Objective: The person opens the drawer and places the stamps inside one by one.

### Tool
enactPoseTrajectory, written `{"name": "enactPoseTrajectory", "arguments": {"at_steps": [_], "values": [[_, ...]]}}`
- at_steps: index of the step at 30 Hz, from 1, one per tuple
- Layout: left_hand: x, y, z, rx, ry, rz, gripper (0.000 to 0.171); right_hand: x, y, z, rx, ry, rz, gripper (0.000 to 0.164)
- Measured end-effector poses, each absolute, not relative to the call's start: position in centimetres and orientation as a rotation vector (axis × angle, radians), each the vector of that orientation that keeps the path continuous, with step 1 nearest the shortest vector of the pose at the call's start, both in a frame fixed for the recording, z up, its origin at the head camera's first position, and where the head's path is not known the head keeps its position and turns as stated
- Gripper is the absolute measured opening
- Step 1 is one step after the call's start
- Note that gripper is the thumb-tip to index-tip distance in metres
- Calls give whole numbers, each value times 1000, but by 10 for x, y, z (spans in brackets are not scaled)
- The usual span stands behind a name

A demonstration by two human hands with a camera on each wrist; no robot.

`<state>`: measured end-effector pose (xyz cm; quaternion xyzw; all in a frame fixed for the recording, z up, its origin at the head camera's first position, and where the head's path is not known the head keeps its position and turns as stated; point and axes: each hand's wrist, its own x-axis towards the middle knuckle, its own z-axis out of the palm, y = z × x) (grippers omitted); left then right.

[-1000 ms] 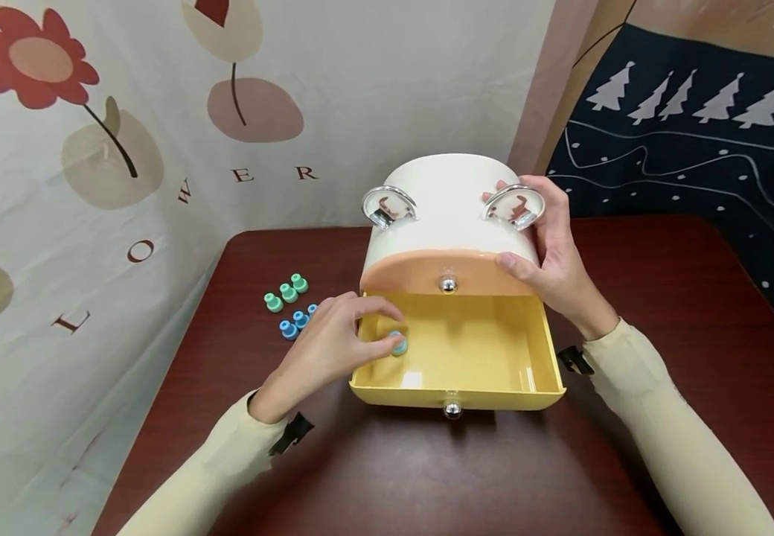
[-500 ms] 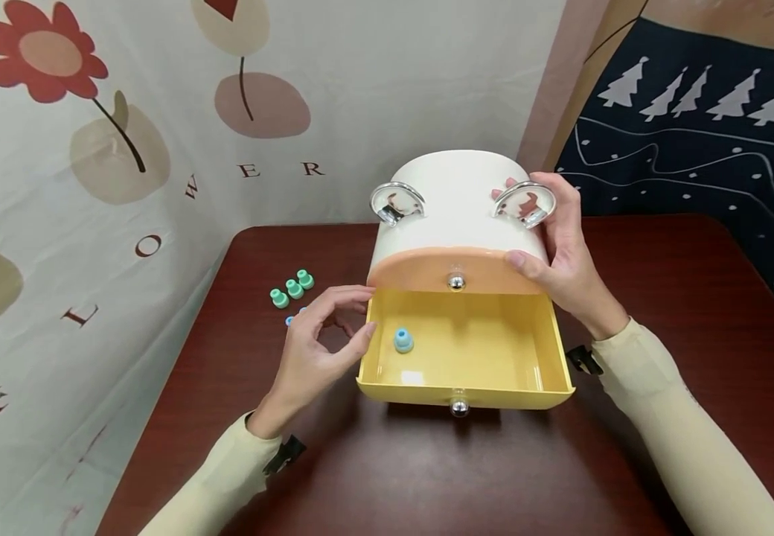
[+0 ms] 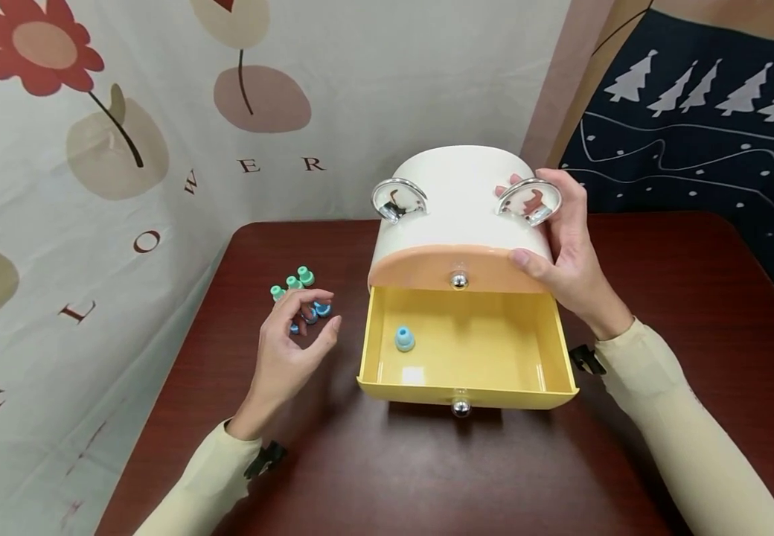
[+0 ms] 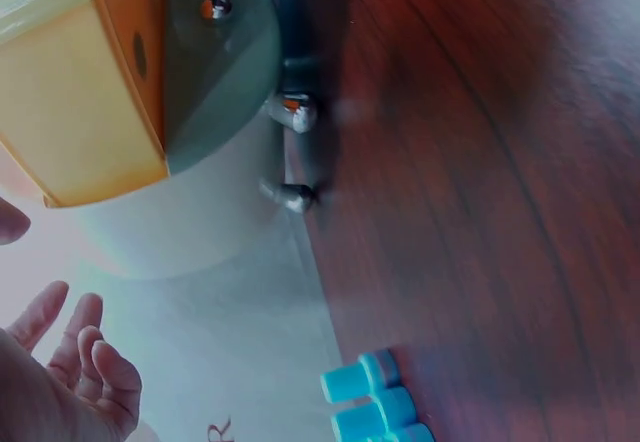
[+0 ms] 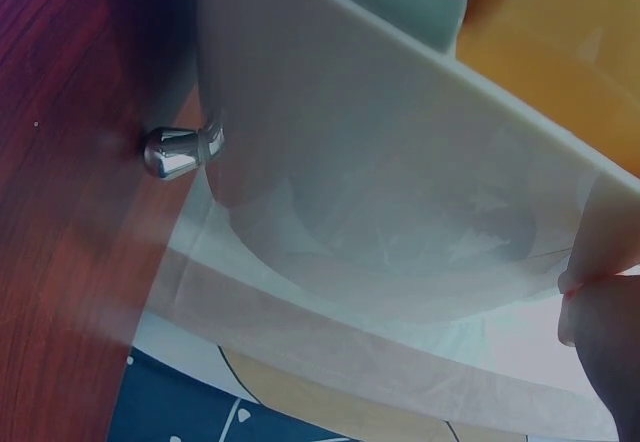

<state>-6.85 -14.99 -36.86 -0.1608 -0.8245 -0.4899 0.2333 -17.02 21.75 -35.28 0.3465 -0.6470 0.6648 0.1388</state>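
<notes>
A small white drawer cabinet [image 3: 464,197] with two silver ears stands on the table. Its yellow drawer [image 3: 487,350] is pulled out, and one light-blue stepped plastic piece [image 3: 404,339] sits upright inside at the left. My right hand [image 3: 571,257] grips the cabinet's right side, thumb at the front edge and fingers behind the ear. Left of the drawer hovers my left hand [image 3: 286,346], holding nothing, fingers loosely bent, thumb apart. It partly hides several blue pieces [image 3: 322,309]. Just behind them stand three green pieces [image 3: 304,275].
The peach upper drawer [image 3: 420,266], with a silver knob [image 3: 458,280], is pushed in. Behind the dark red table [image 3: 427,476] hangs a white flower-print cloth [image 3: 387,82], with a navy tree-print cloth [image 3: 695,149] to the right. Silver feet [image 4: 295,112] hold the cabinet off the table.
My left hand has let go of the light-blue piece inside the drawer and moved left, out of the drawer, to the blue pieces. The right hand keeps its grip on the cabinet.
</notes>
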Motion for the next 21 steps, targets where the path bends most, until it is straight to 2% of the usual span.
{"name": "enactPoseTrajectory", "arguments": {"at_steps": [3, 9, 21], "values": [[-66, -153, -368, -374, -2289, -1342, 33, -170, 218, -352, 1001, -1869, 1921, 86], [-73, -175, -396, -233, -2342, -1323, 34, -172, 219, -353, 1003, -1872, 1921, 85], [-81, -210, -423, 160, -2585, -1120, 23, -170, 219, -353, 993, -1890, 1910, 87]]}}
